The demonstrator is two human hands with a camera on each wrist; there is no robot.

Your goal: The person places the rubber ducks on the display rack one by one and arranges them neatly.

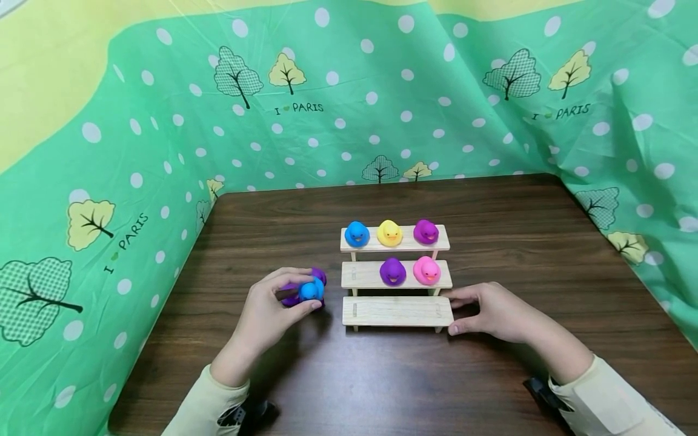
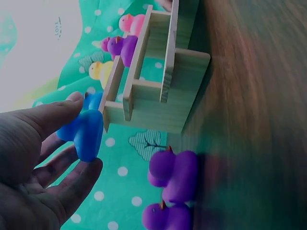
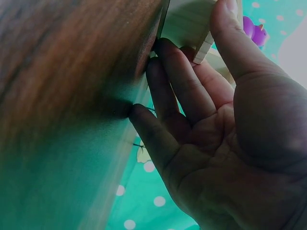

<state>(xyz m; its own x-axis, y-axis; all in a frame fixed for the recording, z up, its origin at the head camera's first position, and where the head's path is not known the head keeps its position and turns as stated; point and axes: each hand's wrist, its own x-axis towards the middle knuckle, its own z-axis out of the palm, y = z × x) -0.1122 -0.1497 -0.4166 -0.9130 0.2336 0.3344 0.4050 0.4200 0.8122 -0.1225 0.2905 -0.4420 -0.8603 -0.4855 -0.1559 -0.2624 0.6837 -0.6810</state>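
The left hand (image 1: pixel 264 319) pinches a blue duck (image 1: pixel 311 290) between thumb and fingers, which are parted only by the toy; it is lifted above the counter (image 1: pixel 382 372), between the counter's left edge and the wooden stand (image 1: pixel 398 312). Next to that hand, the left wrist view shows a pair of purple ducks (image 2: pixel 178 187) side by side on the counter. The right hand (image 1: pixel 498 316) is at the right end of the stand's lowest step, thumb at the front right corner and fingers bent behind the back right corner, loosely gripping that end; how firmly, I cannot tell. On the top step sit another blue duck (image 1: pixel 357 235) near the left end, a yellow duck (image 1: pixel 389 234) in the middle and a magenta duck (image 1: pixel 426 232) near the right end. The middle step carries a single purple duck (image 1: pixel 392 272) at its centre and a pink duck (image 1: pixel 427 271) towards its right end. Green dotted cloth (image 1: pixel 349 130) rises beyond the counter's far edge.
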